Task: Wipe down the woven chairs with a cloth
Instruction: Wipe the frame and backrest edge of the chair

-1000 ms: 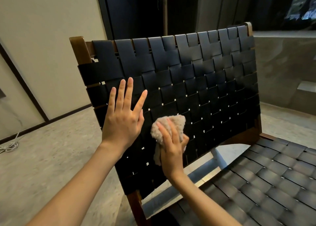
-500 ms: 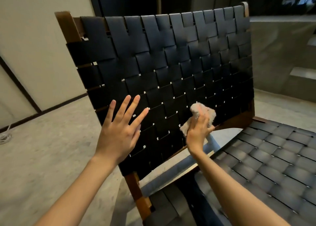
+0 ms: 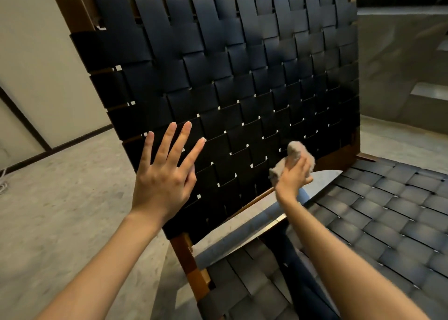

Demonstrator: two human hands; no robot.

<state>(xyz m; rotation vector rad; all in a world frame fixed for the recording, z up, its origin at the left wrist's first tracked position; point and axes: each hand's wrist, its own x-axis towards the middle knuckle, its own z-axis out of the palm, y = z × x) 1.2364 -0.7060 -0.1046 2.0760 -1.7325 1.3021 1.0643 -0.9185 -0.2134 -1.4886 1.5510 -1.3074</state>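
Indoors, cloth (image 3: 294, 152) on woven chair (image 3: 218, 77), grey floor (image 3: 60, 210), beige wall (image 3: 34, 60)

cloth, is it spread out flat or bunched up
Bunched up: the cloth is a crumpled wad gripped by the right hand against the woven backrest, lumps poking out above and beside it.

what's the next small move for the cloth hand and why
Probably slide the cloth up and right along the backrest. The right hand grips it low on the weave, near the bottom rail, with most straps above it, while the left hand lies flat on the straps, steadying them.
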